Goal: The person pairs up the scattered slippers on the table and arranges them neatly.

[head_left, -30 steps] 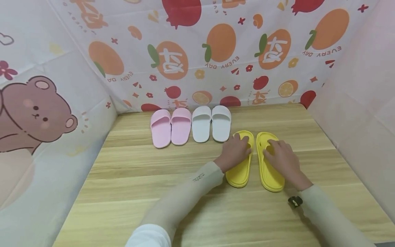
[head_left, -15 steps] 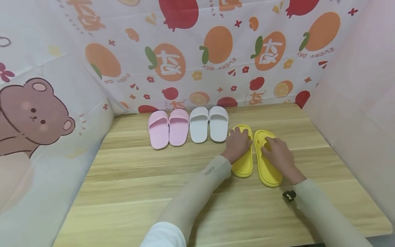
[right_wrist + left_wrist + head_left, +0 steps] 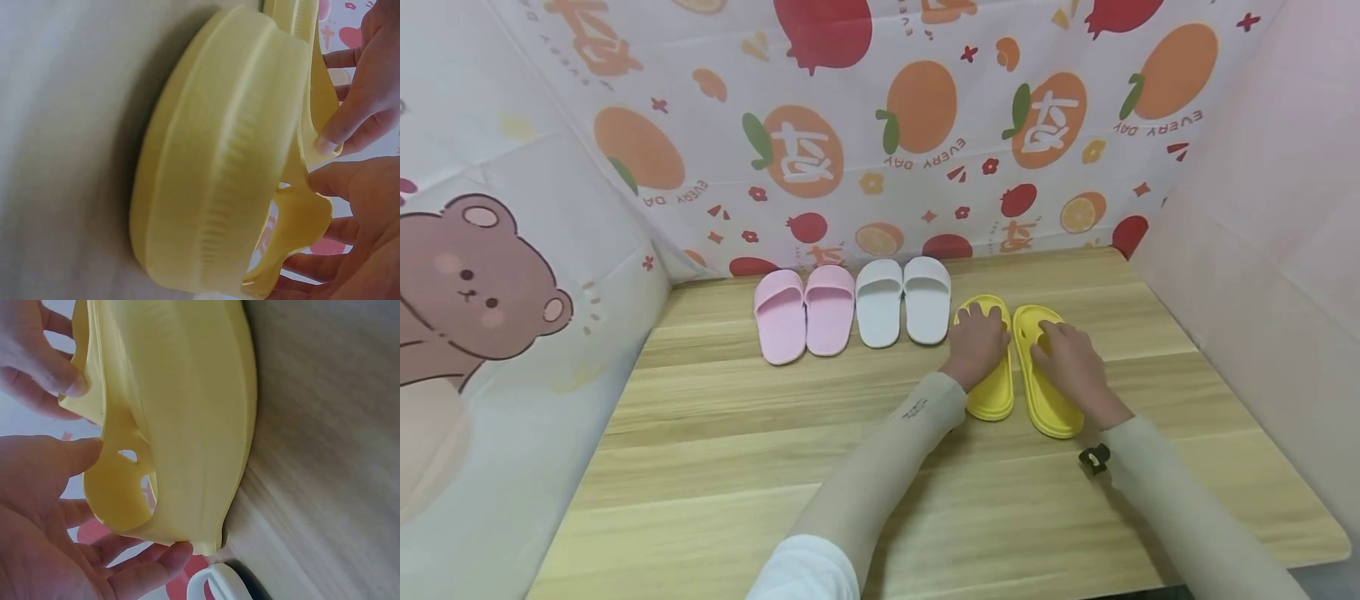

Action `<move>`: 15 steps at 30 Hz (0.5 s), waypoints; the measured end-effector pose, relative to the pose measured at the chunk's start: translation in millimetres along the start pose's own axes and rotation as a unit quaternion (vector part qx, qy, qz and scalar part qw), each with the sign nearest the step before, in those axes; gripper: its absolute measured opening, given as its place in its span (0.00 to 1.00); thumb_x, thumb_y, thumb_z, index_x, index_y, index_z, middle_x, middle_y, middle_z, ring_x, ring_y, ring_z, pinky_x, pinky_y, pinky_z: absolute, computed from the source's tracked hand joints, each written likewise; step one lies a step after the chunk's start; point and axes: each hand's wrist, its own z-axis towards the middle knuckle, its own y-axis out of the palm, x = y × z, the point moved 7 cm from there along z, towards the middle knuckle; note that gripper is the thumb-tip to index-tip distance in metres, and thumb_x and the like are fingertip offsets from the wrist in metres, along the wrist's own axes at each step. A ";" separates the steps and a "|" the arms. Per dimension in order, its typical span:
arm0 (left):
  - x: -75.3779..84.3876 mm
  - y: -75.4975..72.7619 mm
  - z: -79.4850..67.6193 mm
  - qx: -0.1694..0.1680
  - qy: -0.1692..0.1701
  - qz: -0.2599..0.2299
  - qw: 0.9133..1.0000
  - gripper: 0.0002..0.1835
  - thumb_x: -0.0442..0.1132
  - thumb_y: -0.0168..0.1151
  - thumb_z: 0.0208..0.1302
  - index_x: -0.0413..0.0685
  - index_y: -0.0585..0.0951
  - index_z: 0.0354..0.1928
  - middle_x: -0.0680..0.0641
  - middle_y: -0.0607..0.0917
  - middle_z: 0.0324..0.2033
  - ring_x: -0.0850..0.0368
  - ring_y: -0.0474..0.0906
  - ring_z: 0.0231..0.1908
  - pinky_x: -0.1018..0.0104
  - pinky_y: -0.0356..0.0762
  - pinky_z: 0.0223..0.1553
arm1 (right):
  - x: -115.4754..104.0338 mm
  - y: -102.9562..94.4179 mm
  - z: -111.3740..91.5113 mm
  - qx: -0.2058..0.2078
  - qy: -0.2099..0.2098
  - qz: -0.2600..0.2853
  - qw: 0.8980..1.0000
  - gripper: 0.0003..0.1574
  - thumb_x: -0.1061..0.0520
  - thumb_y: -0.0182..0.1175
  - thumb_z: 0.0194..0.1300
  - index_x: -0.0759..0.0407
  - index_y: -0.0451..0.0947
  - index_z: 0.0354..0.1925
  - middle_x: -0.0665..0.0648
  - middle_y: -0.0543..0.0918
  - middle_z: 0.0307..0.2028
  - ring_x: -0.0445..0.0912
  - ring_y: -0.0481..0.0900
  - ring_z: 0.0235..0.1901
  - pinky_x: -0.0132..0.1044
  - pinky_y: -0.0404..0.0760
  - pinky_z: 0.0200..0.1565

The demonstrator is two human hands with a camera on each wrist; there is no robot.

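Two yellow slippers lie side by side on the wooden table, toes toward the back wall. Over the strap of the left yellow slipper (image 3: 992, 398) my left hand (image 3: 977, 343) spreads its fingers; in the left wrist view the thumb (image 3: 84, 455) is at the strap's edge and the fingers reach round its other side. My right hand (image 3: 1072, 367) holds the right yellow slipper (image 3: 1048, 404) the same way, thumb (image 3: 331, 178) at the strap edge. A narrow gap runs between the two slippers. The hands cover most of both straps.
A white slipper pair (image 3: 902, 312) stands just left of the yellow ones, against the back. Beside it is a pink slipper pair (image 3: 805, 321). A fruit-print cloth (image 3: 865, 125) hangs behind the wooden table (image 3: 722, 467). A black clip-like object (image 3: 1094, 458) is at the right sleeve.
Both hands have slid the yellow slippers back toward the wall, the left slipper first and the right one after it. The white and pink pairs stay put; the head view has shifted slightly.
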 end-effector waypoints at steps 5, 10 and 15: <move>2.1 -1.8 7.1 0.007 -0.007 -0.001 1.000 0.22 0.61 0.51 0.74 0.56 0.77 0.57 0.46 0.79 0.50 0.49 0.76 0.50 0.55 0.82 0.40 | 1.6 -2.0 8.9 -0.017 0.009 0.003 1.000 0.36 0.48 0.51 0.75 0.62 0.62 0.73 0.72 0.68 0.67 0.72 0.64 0.65 0.73 0.70 0.55; 1.8 -1.6 15.0 -0.003 -0.017 -0.012 1.000 0.22 0.61 0.52 0.73 0.57 0.77 0.59 0.46 0.79 0.53 0.49 0.76 0.53 0.54 0.81 0.44 | 1.6 -2.8 19.0 -0.018 0.001 0.002 1.000 0.35 0.49 0.52 0.75 0.65 0.63 0.72 0.73 0.69 0.66 0.72 0.66 0.65 0.71 0.69 0.59; -0.3 -1.4 22.6 -0.003 -0.024 -0.011 1.000 0.23 0.62 0.52 0.73 0.57 0.76 0.59 0.46 0.78 0.52 0.49 0.76 0.52 0.55 0.81 0.44 | -0.4 -3.3 28.4 -0.019 -0.017 0.003 1.000 0.35 0.51 0.54 0.74 0.68 0.63 0.71 0.75 0.71 0.65 0.72 0.67 0.65 0.68 0.67 0.63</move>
